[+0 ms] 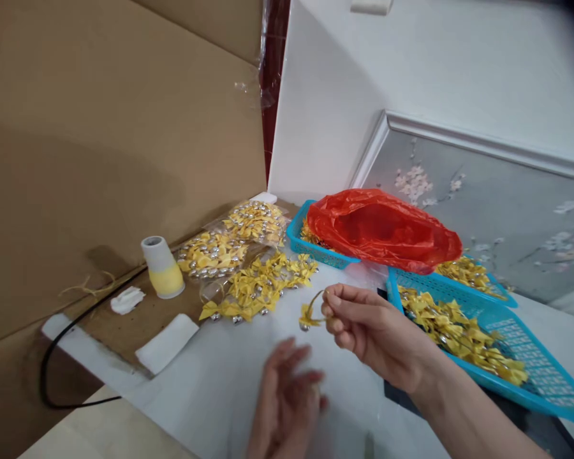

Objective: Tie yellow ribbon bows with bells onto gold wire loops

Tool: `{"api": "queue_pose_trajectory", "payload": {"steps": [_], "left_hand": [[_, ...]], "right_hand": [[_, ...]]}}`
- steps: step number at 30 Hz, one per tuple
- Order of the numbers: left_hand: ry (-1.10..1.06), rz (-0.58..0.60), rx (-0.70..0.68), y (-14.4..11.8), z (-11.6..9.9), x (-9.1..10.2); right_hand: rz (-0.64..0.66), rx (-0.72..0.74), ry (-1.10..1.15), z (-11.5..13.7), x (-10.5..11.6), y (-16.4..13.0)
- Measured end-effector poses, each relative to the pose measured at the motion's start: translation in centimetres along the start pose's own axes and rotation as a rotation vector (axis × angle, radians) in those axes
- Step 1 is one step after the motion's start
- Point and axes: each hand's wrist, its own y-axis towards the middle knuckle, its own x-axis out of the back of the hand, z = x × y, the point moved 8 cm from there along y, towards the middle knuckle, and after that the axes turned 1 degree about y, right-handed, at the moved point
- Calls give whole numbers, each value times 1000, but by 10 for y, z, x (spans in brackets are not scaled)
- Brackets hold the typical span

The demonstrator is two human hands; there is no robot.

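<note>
My right hand (pixel 363 325) pinches the loop of a yellow ribbon bow with a silver bell (pixel 306 317), held up above the white tabletop. The bow and bell hang on the left side of the fingertips. Lower and to the left is my left hand (pixel 289 398), smeared by motion, so its fingers are unclear. A loose pile of similar yellow bows with bells (pixel 263 287) lies on the table beyond my hands. To the right, a blue plastic basket (pixel 530 338) holds many more yellow bows and stands near my right forearm.
Bagged bows (pixel 215 255) lie behind the pile. At the left are a yellow-and-grey thread cone (pixel 165 271), white scraps (pixel 167 344) and a black cable (pixel 45 376). A red plastic bag (pixel 387 233) lies over blue baskets at the back, before a framed flower picture (pixel 497 191).
</note>
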Motion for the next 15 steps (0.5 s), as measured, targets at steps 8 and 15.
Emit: {"api": "queue_pose_trajectory", "payload": {"steps": [8, 15], "left_hand": [[518, 280, -332, -6, -60, -34], [210, 198, 61, -7, -29, -44]], "right_hand": [[129, -167, 251, -22, -11, -41], [-84, 104, 49, 2, 25, -60]]}}
